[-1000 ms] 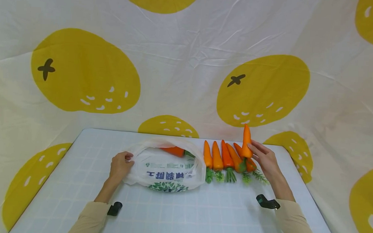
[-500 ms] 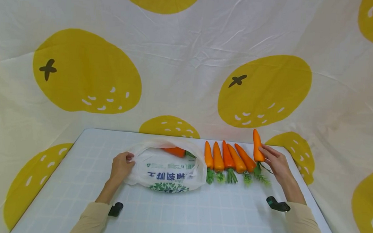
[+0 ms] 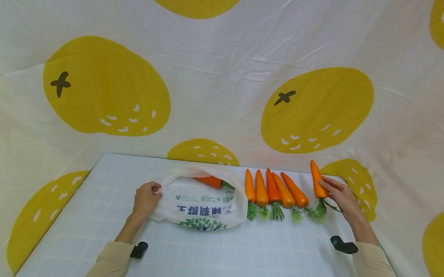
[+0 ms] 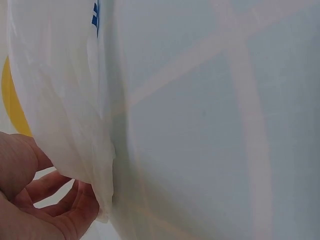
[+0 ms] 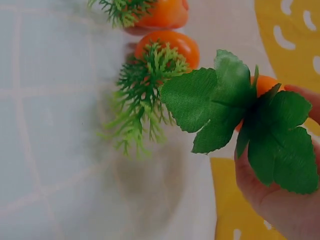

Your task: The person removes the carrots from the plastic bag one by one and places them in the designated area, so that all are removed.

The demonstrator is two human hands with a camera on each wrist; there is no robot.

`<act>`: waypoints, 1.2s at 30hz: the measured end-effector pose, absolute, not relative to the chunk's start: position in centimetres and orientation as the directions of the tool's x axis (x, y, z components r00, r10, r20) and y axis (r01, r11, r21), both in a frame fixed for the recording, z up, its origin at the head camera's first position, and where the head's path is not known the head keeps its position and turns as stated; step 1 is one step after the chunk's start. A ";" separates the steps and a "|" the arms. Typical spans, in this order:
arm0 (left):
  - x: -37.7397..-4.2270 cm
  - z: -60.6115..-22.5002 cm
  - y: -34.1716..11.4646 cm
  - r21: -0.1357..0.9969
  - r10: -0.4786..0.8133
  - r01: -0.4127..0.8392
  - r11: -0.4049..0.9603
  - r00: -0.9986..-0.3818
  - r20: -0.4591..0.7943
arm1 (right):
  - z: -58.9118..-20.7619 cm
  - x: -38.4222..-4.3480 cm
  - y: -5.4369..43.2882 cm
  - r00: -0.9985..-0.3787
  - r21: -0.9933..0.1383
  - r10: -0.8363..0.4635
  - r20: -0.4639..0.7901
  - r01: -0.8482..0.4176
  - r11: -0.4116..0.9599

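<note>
My right hand (image 3: 342, 196) holds a carrot (image 3: 316, 180) upright, slightly tilted, near the table's far right edge. Broad green leaves (image 5: 220, 102) hang from its lower end and cover part of the fingers in the right wrist view. Left of it lies a row of several carrots (image 3: 261, 190), tips pointing away and green tops toward me. My left hand (image 3: 146, 198) pinches the left rim of a white plastic bag (image 3: 203, 222) lying with its mouth held open. Inside the bag shows an orange-red carrot (image 3: 212, 182), partly hidden by the rim. The left wrist view shows fingers at the bag's edge (image 4: 82, 150).
The pale blue checked table (image 3: 216, 258) ends at a white cloth backdrop (image 3: 216, 93) printed with yellow fruit. The bag's right side touches or nearly touches the leftmost carrot of the row.
My right hand has carried its carrot to the right and lower, past the right end of the row. The left hand and bag have stayed in place.
</note>
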State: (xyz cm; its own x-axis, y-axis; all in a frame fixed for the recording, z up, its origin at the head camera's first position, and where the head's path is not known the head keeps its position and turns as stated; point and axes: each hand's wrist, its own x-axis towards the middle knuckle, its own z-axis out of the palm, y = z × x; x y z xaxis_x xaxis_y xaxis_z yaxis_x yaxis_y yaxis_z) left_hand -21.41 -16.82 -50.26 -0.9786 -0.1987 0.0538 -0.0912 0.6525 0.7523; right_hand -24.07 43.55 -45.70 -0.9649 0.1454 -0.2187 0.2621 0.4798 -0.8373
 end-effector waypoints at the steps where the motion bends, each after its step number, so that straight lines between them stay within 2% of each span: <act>1: -21.4 -50.3 -16.8 0.752 -0.199 -0.092 0.653 -0.979 0.053 | -45.8 -24.1 43.7 -0.964 -0.835 0.144 -0.222 0.264 0.483; 16: -21.5 -50.3 -16.6 0.750 -0.207 -0.106 0.653 -0.977 0.042 | -49.2 -24.4 44.8 -0.951 -0.792 0.122 -0.284 0.304 0.529; 36: -21.4 -50.4 -16.8 0.743 -0.196 -0.100 0.661 -0.980 0.042 | -49.7 -24.3 43.4 -0.951 -0.721 0.077 -0.300 0.279 0.635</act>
